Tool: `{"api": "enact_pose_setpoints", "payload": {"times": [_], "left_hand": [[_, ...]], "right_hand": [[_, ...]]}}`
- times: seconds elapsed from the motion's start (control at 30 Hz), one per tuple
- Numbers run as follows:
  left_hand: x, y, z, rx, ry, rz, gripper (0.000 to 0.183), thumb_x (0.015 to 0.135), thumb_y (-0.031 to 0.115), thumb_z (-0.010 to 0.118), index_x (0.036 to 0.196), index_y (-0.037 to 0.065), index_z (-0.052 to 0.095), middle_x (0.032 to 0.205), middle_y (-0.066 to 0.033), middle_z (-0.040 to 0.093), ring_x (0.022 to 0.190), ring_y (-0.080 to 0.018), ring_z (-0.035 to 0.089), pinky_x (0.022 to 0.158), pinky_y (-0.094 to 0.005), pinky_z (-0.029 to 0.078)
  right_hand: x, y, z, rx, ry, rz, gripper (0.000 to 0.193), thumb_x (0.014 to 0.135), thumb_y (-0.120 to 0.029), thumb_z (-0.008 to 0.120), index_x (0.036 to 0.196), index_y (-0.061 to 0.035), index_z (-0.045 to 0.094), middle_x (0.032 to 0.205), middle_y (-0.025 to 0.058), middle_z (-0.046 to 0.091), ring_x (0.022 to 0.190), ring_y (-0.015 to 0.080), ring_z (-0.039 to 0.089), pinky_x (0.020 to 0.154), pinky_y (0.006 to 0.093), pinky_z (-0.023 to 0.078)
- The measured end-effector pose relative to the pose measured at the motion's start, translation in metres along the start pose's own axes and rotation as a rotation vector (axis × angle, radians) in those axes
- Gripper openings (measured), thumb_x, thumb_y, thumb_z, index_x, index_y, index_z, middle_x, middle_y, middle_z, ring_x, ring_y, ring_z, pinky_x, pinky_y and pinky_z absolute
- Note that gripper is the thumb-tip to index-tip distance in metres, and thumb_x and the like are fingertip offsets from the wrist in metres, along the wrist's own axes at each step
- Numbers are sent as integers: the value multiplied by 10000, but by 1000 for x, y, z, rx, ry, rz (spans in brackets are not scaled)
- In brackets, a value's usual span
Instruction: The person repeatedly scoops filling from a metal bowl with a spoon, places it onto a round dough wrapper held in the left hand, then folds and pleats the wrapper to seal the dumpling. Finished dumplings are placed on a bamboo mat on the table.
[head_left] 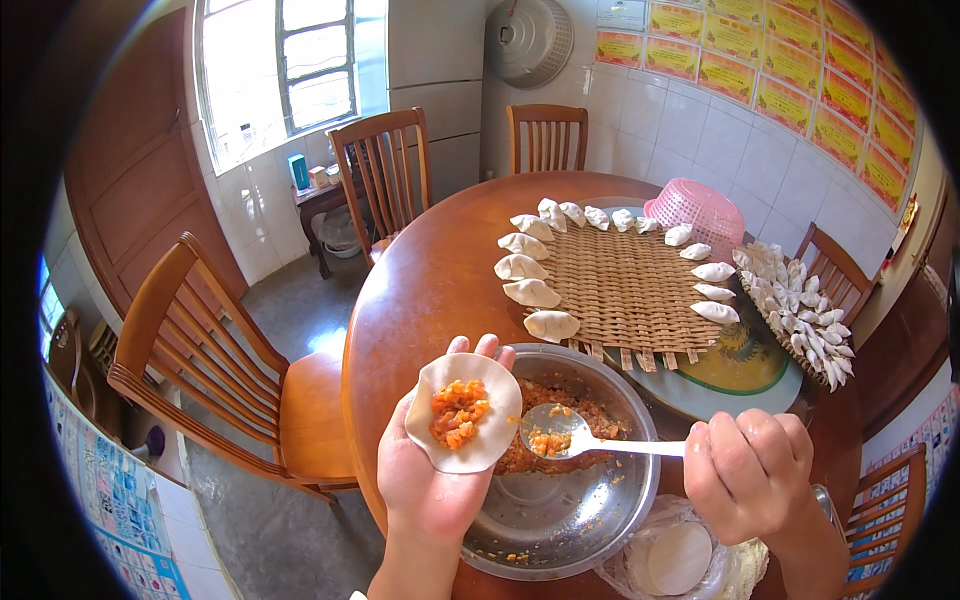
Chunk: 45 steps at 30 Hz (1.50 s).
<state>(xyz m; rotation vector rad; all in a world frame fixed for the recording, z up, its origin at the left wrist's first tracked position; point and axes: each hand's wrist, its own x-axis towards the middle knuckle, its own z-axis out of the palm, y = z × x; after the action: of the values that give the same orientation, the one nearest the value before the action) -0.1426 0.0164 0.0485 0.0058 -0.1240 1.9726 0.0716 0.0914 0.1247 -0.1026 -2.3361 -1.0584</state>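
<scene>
On my upturned left palm [432, 505] lies a round dumpling wrapper [482, 450], flat, with a mound of orange chopped filling [460, 408] in its middle. My fingers reach out beneath it. My right hand [748, 470] grips the white handle of a spoon [630, 447]. The spoon's bowl, with a little filling in it, hovers over the metal mixing bowl [648, 415], just right of the wrapper. More filling sits along the mixing bowl's far side, and its near bottom shows bare metal. A stack of wrappers [680, 560] rests in a clear plastic bag below my right hand.
Shaped dumplings [531, 293] ring the edge of a woven mat [630, 290] beyond the bowl. A second tray heaped with dumplings [800, 310] stands at right, near a pink plastic basket [700, 215]. Wooden chairs [310, 400] surround the round wooden table [410, 290].
</scene>
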Motion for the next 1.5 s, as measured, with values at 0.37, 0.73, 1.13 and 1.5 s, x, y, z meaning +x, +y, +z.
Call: {"api": "enact_pose_setpoints", "payload": {"times": [0.37,0.73,1.13,1.5], "left_hand": [[-1,-3,2,-3,10,-13,412,952,165,261,1305,-42,309,1356,-237,326,1290,-388,277,1051,-487,295],[-1,-8,1,60,41,-50,407,939,151,269,1290,-43,340,1338,-241,358,1277,-387,297,1044,-499,297],[0,3,-2,92,37,151,365,939,162,343,1229,-50,410,1262,-223,440,1211,-362,396,1037,-453,337],[4,1,-1,116,64,98,358,942,144,354,1237,-56,386,1242,-230,443,1201,-378,401,1026,-457,354]], "right_hand": [[1,4,-2,-116,57,-80,54,714,-87,548,751,-73,584,696,32,549,636,140,501,543,228,341],[3,6,-2,-150,87,-88,45,725,-88,538,745,-77,576,696,23,547,636,125,503,537,221,335],[-16,5,20,52,87,122,150,662,-79,597,808,-45,584,744,42,535,634,153,495,532,251,356],[-31,-5,136,604,-45,382,168,686,4,562,835,-24,636,964,106,580,931,262,539,797,337,478]]}}
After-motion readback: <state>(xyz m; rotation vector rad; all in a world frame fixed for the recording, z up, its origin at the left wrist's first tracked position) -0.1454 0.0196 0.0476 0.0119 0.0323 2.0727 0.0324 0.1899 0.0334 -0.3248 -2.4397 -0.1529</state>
